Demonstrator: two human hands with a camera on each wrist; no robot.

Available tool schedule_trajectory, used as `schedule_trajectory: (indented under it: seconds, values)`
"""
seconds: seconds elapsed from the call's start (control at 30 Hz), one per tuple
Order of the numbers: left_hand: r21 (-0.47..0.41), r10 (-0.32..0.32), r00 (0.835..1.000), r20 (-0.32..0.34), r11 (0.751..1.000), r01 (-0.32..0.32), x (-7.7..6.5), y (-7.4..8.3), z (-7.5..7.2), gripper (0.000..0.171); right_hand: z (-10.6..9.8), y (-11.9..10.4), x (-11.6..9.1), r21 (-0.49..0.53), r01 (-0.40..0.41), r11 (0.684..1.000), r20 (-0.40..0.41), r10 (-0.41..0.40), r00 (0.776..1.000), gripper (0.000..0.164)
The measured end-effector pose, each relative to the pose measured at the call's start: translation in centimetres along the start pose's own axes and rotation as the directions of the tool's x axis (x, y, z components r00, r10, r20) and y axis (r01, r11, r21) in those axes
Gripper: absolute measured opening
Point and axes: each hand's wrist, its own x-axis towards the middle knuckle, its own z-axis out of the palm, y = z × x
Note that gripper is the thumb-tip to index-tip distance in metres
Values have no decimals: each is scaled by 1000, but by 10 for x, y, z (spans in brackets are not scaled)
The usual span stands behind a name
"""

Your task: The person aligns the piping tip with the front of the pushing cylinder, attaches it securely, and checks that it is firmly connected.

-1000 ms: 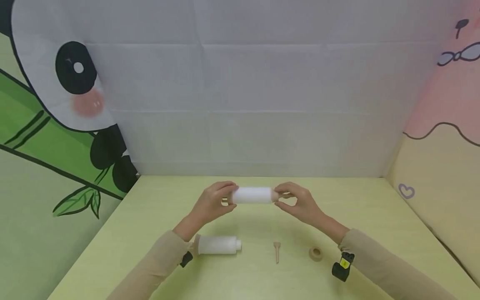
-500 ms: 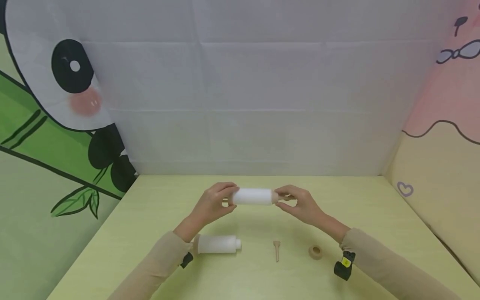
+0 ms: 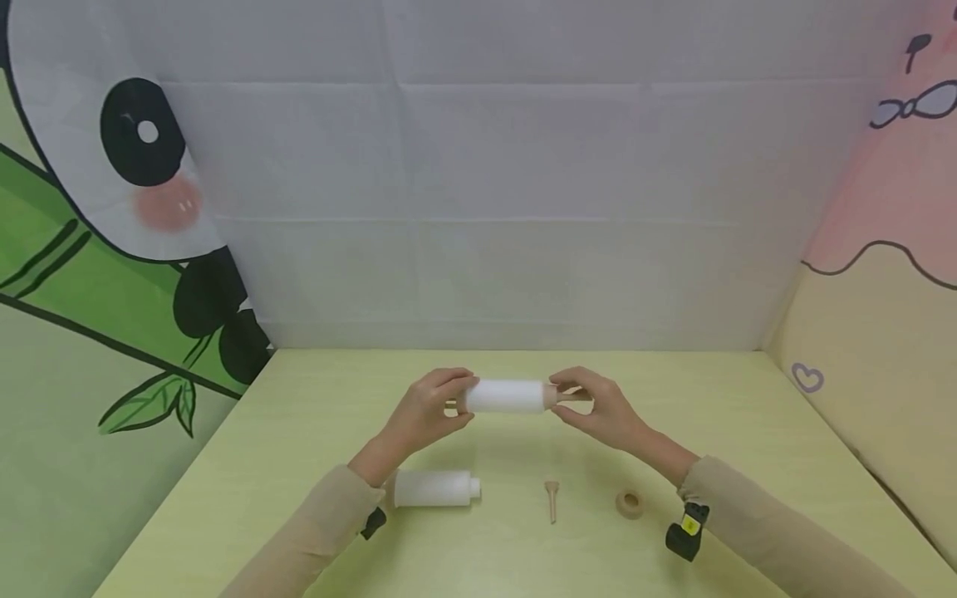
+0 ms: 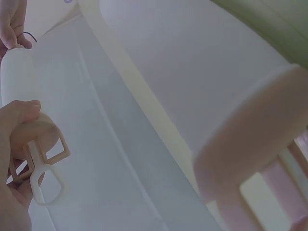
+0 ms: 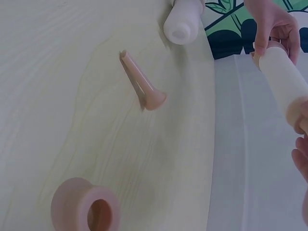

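Note:
Level above the table in the head view is a white syringe-like tube (image 3: 504,396) with beige end pieces. My left hand (image 3: 426,409) grips its left end, thumb and fingers around the beige collar. Beige and whitish loops (image 4: 47,185) stick out there in the left wrist view. At the other end, my right hand (image 3: 598,407) pinches the beige cap (image 3: 550,396), from which a thin beige nozzle (image 3: 574,397) points right. The right wrist view shows only part of that hand at its edge.
A second white tube (image 3: 434,488) lies near my left sleeve, its narrow tip to the right. Right of it lie a small beige funnel-shaped nozzle (image 3: 552,500) and a beige ring cap (image 3: 630,503). A white sheet (image 3: 523,208) hangs behind the table (image 3: 673,382).
Both hands have lowered slightly together with the tube. My right fingers have shifted a little on the cap. The things on the table have not moved.

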Motion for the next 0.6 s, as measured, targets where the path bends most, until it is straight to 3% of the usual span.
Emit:
schedule_trajectory:
  seconds: [0.17, 0.6]
  values:
    - [20, -7, 1000, -18, 1000, 8, 2, 0, -3, 49, 4, -1, 1, -13, 87, 996, -48, -87, 995, 32]
    - [16, -14, 1000, -22, 1000, 14, 3, 2, -2, 48, 12, 33, -9, -65, 68, 996, -52, -72, 996, 36]
